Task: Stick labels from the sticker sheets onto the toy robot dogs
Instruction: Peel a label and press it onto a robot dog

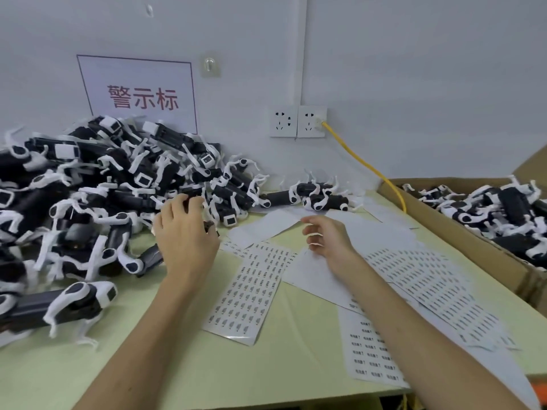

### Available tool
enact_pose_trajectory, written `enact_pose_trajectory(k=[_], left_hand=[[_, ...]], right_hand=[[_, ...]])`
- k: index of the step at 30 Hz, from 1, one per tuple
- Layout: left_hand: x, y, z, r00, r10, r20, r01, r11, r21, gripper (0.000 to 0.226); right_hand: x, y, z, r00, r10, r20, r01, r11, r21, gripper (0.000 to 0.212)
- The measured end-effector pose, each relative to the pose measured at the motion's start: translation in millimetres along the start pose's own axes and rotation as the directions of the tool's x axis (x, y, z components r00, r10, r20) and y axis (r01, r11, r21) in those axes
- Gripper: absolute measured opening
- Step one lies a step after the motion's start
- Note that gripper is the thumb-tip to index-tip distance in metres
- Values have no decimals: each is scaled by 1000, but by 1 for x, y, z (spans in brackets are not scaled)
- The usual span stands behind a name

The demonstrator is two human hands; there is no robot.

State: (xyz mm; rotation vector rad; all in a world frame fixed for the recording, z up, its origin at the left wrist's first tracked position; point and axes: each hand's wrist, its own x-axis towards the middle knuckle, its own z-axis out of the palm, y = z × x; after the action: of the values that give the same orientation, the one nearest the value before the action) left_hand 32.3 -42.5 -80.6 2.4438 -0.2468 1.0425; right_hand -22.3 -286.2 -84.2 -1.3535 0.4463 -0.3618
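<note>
Reaches with the left hand (185,235) into the near edge of the heap of black-and-white plastic toy robot dogs (88,187), piled at the left and back of the pale green tabletop (177,365). Bends the fingers (189,202) over the black body of one dog there; cannot tell, behind the back of the hand, whether truly clasped, nor which way its long axis runs. Hovers with the right hand (328,238) over the white sticker sheets printed with rows of small dark labels (251,288), fingers loosely curled, thumb and forefinger apart, nothing seen between them. Comes down, by this reading, to a plain split: heap left of and beyond the sheets, so nearer the left hand; sheets fanned under and right of the right hand, so labels nearer that one. Probably calls for drawing the dog rightward, over the sheets. Well apart at far right: a brown cardboard box (438,223) with more dogs.
</note>
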Motion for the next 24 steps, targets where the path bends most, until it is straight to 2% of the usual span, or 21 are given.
enact_pose_trajectory(k=[2, 4, 7, 9, 12, 14, 16, 18, 20, 21, 22, 24], left_hand=[[0, 0, -2, 998, -57, -8, 58, 997, 48, 67], [1, -2, -4, 996, -81, 38, 79, 994, 70, 71], [-3, -2, -2, 975, -19, 223, -15, 989, 150, 57], [-7, -2, 0, 957, 21, 290, -73, 983, 171, 48], [-4, -6, -5, 975, 13, 222, -30, 997, 72, 40], [-2, -7, -11, 995, 13, 95, -8, 998, -61, 33], [-1, -3, -16, 997, 36, -69, -53, 965, -256, 25], [1, 2, -21, 988, 27, -152, -97, 873, -478, 18], [3, 6, -26, 994, -48, -103, -36, 725, -688, 15], [4, 8, -29, 992, -117, -51, 32, 618, -785, 15], [7, 8, -31, 980, -199, 14, 111, 486, -867, 17], [13, 6, -32, 921, -337, 197, 271, 188, -944, 22]], right_hand=[[0, 0, -3, 1000, -18, -2, 18, 1000, -24, 22], [0, 1, -3, 1000, -20, -3, 20, 999, -44, 23], [-1, 0, -1, 1000, -22, 7, 22, 998, -58, 25], [-1, -1, -1, 1000, -28, 15, 28, 998, -52, 25], [-2, -2, 0, 998, -54, 21, 55, 996, -64, 25], [-3, -3, 1, 995, -92, 24, 94, 990, -102, 25], [-4, -3, 4, 988, -147, 51, 153, 975, -161, 24], [-6, 1, 8, 961, -263, 91, 278, 917, -286, 22], [-10, 7, 11, 868, -459, 190, 487, 711, -507, 15], [-14, 10, 14, 803, -522, 286, 584, 596, -552, 19], [-17, 14, 18, 748, -537, 389, 657, 520, -545, 30], [-24, 20, 24, 686, -492, 535, 727, 466, -504, 60]])
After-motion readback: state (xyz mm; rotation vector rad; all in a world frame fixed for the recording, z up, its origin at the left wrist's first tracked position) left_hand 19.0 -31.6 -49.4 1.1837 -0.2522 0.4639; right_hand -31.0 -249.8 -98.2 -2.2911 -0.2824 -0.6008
